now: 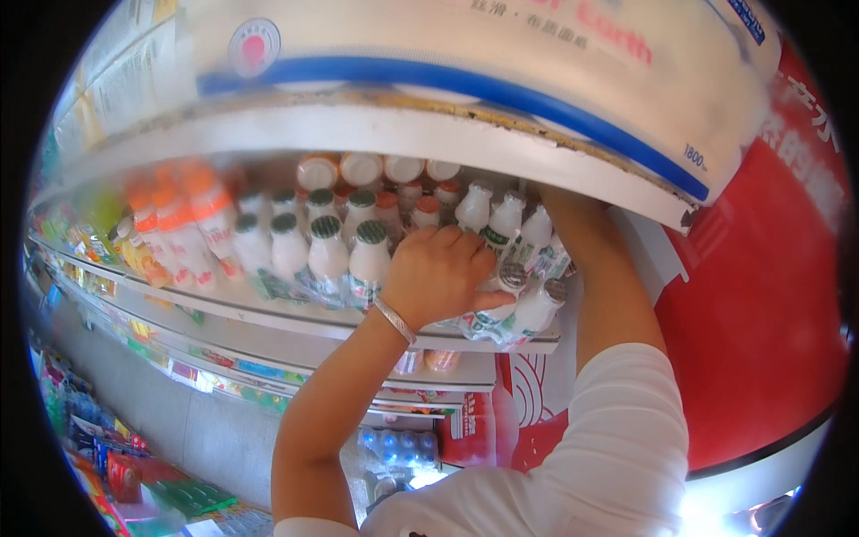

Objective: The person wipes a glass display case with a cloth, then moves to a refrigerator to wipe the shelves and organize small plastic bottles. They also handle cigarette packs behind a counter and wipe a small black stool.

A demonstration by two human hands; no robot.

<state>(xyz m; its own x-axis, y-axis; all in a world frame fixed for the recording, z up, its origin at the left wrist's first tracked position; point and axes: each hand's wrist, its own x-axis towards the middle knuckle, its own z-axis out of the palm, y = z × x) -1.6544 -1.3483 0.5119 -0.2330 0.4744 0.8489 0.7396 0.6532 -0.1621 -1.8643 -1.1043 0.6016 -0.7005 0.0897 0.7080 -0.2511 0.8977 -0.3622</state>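
Observation:
My left hand (439, 272), a silver bangle on its wrist, lies over a pack of small white bottles (535, 307) in clear wrap. The thumb crosses the neck of a front bottle; the fingertips are hidden behind the curled knuckles. Bottles in this pack lean at an angle near the right end of the shelf. My right forearm reaches up under the upper shelf board (376, 131), which hides my right hand. Just left of my left hand stand wrapped white bottles with dark green caps (329, 252). Behind them are small bottles with reddish caps (425, 212).
Orange-capped bottles (176, 218) stand farther left. Jars with pale lids (362, 169) sit at the back. A large tissue pack (436, 40) rests on the board above. Lower shelves hold more goods. A red printed panel (758, 315) borders the right side.

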